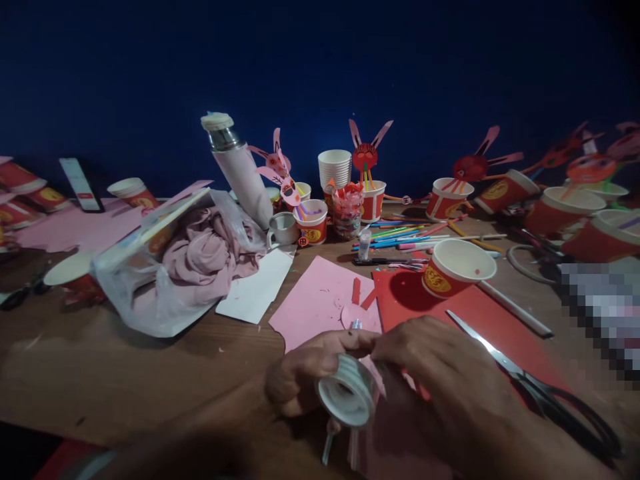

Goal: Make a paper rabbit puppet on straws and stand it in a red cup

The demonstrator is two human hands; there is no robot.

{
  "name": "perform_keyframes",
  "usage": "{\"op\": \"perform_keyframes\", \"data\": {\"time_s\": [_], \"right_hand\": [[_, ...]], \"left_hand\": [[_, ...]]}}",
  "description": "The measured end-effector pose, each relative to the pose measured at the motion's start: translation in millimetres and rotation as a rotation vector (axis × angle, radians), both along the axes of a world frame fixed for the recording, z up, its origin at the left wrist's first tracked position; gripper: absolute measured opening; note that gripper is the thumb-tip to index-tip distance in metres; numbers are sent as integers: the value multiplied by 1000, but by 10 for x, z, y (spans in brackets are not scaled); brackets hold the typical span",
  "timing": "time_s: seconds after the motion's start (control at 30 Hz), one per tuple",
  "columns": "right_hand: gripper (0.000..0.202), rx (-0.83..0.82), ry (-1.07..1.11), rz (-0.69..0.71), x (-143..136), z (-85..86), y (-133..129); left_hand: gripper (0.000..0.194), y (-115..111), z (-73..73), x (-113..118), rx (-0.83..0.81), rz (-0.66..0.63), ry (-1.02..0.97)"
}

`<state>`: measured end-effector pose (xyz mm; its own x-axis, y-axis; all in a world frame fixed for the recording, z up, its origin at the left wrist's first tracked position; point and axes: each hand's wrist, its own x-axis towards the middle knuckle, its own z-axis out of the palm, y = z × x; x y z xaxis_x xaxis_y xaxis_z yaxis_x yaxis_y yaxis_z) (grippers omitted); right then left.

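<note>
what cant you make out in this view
All in the head view:
Right hand: fingertips hidden behind its knuckles
Tape roll: rim partly covered by the left hand
Inside the plastic bag: hidden by pink cloth
Phone screen: too small to read
Flat thing at right: pixelated
Red cups at left: cut off by the edge

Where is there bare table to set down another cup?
Bare wood lies between the plastic bag and left forearm, with only a narrow strip between the white paper and pink sheet. Around the markers, paper cups and scissors it is crowded.
</note>
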<state>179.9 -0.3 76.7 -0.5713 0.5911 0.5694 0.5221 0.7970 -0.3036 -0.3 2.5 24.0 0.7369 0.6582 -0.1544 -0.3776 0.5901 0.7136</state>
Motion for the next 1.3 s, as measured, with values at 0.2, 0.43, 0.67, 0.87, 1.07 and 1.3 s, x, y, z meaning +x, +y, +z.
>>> {"op": "perform_keyframes", "data": {"time_s": [0.2, 0.43, 0.67, 0.87, 1.07, 1.3], "right_hand": [[11, -300, 182, -160, 124, -32, 109], [12, -334, 233, -202, 262, -182, 215], [17, -267, 259, -85, 225, -238, 229], [15, -337, 259, -84, 218, -189, 191], [19, -580, 297, -175, 213, -167, 211], [14, -647, 230, -158, 257, -124, 194]], "left_hand": [[72, 37, 38, -28, 118, 31, -71], [76, 54, -58, 17, 211, 198, -112], [72, 58, 17, 4, 180, 135, -136], [73, 29, 89, 6, 192, 120, -106], [66, -32, 114, -36, 416, 27, 168], [55, -38, 121, -88, 714, -15, 386]]}}
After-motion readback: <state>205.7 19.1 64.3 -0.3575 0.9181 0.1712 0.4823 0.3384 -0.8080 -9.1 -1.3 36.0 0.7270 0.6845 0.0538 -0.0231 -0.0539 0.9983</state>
